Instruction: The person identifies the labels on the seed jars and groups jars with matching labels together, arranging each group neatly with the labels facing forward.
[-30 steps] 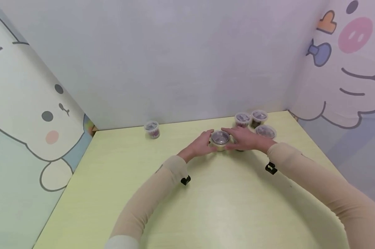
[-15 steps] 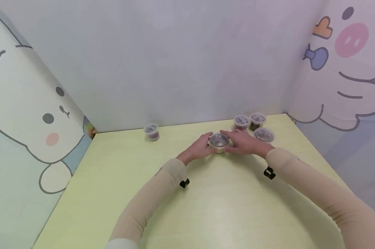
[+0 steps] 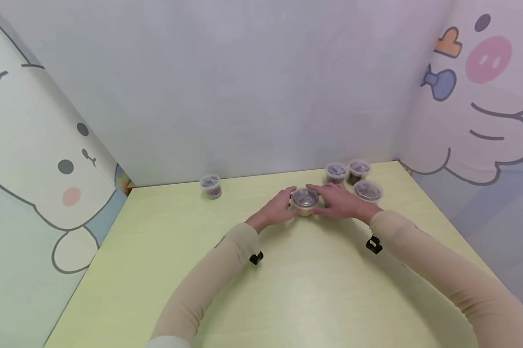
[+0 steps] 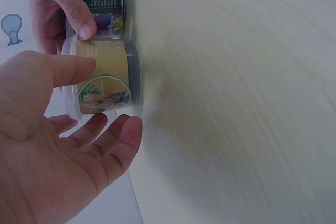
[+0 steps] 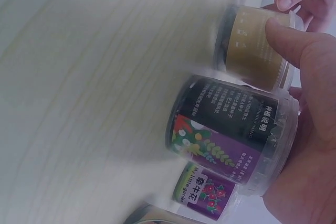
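Observation:
A round plastic tub with a yellow label and clear lid (image 3: pixel 305 197) stands upright on the table between my two hands. My left hand (image 3: pixel 278 207) holds its left side, with the thumb (image 4: pixel 76 70) on the label and some fingers spread below. From the other side my right hand (image 3: pixel 337 200) grips the same tub, its thumb (image 5: pixel 286 38) across the label. Close under the right palm, a tub with a black and purple label (image 5: pixel 226 129) stands beside the yellow one; the right hand mostly hides it in the head view.
Three more lidded tubs stand at the back right: a purple one (image 3: pixel 336 172), a dark one (image 3: pixel 359 170) and a wider one (image 3: pixel 368 191). A lone purple tub (image 3: pixel 211 186) sits at the back left. A pale wall (image 3: pixel 252 87) borders the table's (image 3: pixel 313 290) back edge.
The head view has shifted slightly, so everything sits a little lower in it. Both hands stay on the yellow-labelled tub, in nearly the same place.

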A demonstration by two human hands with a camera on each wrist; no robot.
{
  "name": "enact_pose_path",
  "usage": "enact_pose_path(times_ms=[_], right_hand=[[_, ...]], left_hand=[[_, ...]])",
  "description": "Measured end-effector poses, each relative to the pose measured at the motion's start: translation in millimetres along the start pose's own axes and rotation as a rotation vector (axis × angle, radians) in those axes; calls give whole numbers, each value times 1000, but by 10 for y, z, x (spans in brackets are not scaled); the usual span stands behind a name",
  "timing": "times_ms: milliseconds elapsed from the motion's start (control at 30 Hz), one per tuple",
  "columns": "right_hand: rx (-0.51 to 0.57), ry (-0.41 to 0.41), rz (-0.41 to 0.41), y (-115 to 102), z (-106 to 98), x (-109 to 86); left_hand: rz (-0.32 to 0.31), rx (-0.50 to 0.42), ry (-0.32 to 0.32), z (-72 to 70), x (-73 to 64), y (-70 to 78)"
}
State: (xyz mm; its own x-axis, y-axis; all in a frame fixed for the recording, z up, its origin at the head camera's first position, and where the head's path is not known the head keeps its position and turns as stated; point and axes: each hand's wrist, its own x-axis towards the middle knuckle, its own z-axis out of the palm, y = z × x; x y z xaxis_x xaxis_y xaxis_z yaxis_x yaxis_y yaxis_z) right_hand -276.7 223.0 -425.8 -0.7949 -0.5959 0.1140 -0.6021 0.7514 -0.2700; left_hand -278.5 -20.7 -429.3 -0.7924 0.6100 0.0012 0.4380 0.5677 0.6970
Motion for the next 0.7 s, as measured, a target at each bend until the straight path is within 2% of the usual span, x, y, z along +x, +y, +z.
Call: enact_pose_path(times_ms=[233, 700], right_hand=[[7, 4, 11, -24, -35, -3], [13, 2, 22, -29, -10, -10]], left_hand=[[21, -4, -1, -17, 14, 8], [16, -20, -4, 6, -5, -9]])
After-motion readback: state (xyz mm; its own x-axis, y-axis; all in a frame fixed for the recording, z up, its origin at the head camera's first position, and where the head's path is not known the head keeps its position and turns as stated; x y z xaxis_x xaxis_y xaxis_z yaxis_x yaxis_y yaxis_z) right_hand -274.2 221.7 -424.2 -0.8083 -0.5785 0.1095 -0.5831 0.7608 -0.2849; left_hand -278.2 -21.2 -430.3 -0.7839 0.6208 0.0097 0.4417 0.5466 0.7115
